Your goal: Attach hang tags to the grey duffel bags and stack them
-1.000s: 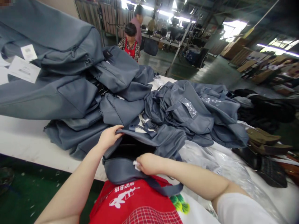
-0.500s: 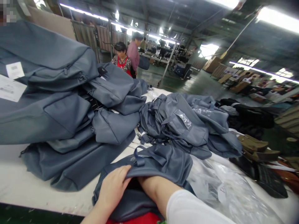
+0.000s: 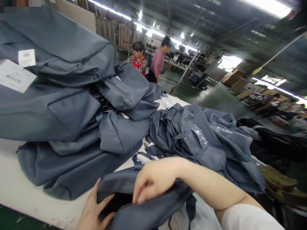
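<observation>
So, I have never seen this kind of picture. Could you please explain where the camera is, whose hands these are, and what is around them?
There is no machine: one camera, worn on a person's head, looks forward and down. The left hand, fingers spread, touches one end of an open blue-grey bag. The right hand bends over the opening, fingers curled; I cannot tell how firmly either grips. On the white table, similar bags lie piled, some with white tags.

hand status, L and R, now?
Left hand: open, fingers spread at the left end of the open grey-blue bag.
Right hand: fingers curled over the bag's opening; cannot tell whether it grips anything.
</observation>
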Motion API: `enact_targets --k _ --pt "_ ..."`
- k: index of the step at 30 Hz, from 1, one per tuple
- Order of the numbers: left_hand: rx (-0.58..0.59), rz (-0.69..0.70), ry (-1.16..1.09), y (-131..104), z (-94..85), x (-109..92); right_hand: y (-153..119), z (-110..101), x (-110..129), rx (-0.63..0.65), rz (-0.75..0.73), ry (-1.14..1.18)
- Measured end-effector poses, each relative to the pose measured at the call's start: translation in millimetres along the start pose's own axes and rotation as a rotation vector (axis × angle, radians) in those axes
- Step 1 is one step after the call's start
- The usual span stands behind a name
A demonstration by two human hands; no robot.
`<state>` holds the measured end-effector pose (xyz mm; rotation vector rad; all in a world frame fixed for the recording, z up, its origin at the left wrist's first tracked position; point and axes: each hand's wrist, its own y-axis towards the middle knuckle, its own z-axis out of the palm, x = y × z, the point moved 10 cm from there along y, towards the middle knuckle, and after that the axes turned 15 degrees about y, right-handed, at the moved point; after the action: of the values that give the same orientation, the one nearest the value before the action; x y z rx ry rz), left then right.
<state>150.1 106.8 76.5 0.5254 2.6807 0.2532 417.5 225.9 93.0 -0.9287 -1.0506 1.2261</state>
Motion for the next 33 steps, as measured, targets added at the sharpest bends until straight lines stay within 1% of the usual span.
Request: enact_targets --k 2,4,5,6,7,10,12,14,17,19,20,21,22,24,25,26,27,28,29,30,31,33 --pt "0.072 -0.063 -0.034 -5.9 16.3 14.2 9.8 -26.1 31.9 -0.181 -0.153 -0.212" --pt "0.123 -0.125 -0.057 -13.0 25.7 23.2 18.1 -49.3 61.4 -0.384 -0.313 -0.432" --pt "0.141 -0.147 -0.063 -15.9 28.1 25.4 22.9 -58.0 70.5 -0.474 -0.370 -0.523" --pt "0.151 -0.160 -0.067 -18.0 29.0 26.0 28.6 -64.9 74.6 -0.552 -0.410 -0.596" --pt "0.153 -0.171 -0.068 -19.1 28.5 26.0 35.0 -70.5 73.9 -0.614 -0.433 -0.642" --pt "0.126 -0.205 -0.084 -18.2 23.4 25.5 48.3 -79.6 60.0 -0.762 -0.503 -0.701" --pt "0.110 -0.207 -0.109 -14.4 19.9 23.2 50.7 -79.7 51.4 -0.812 -0.554 -0.696" --pt "0.114 -0.194 -0.128 -8.9 17.2 19.7 48.8 -76.7 49.4 -0.804 -0.586 -0.672" --pt "0.143 -0.187 -0.147 -1.2 13.0 15.4 34.8 -68.6 58.3 -0.708 -0.605 -0.611" --pt "0.164 -0.190 -0.173 1.6 9.9 13.4 16.0 -58.8 65.5 -0.627 -0.607 -0.569" --pt "0.175 -0.186 -0.191 2.2 8.8 12.3 5.0 -49.3 67.9 -0.565 -0.615 -0.546" --pt "0.184 -0.182 -0.208 2.2 7.9 11.6 -6.5 -35.3 68.7 -0.483 -0.630 -0.523" --pt "0.191 -0.177 -0.224 1.9 7.5 11.3 -18.2 -15.5 67.6 -0.370 -0.654 -0.495" --pt "0.201 -0.173 -0.249 0.9 8.1 12.2 -43.0 48.5 56.6 0.041 -0.721 -0.397" --pt "0.205 -0.173 -0.258 0.5 8.9 13.0 -56.9 79.9 47.0 0.196 -0.747 -0.377" --pt "0.205 -0.173 -0.267 0.4 9.5 14.1 -68.4 109.2 34.6 0.311 -0.768 -0.389" --pt "0.203 -0.175 -0.277 0.5 9.9 15.4 -75.7 134.9 20.1 0.373 -0.792 -0.439" --pt "0.202 -0.183 -0.289 0.4 10.2 17.6 -77.9 157.1 3.8 0.391 -0.816 -0.527" --pt "0.208 -0.201 -0.312 -0.4 11.1 20.7 -74.5 175.1 -13.9 0.371 -0.834 -0.651" --pt "0.216 -0.230 -0.354 -2.2 12.0 24.9 -66.5 188.8 -32.1 0.321 -0.846 -0.801" --pt "0.227 -0.267 -0.418 -5.2 12.8 29.8 -55.6 198.2 -49.9 0.252 -0.851 -0.964" --pt "0.234 -0.341 -0.592 -14.2 11.8 39.3 -33.6 206.8 -79.4 0.104 -0.873 -1.260"
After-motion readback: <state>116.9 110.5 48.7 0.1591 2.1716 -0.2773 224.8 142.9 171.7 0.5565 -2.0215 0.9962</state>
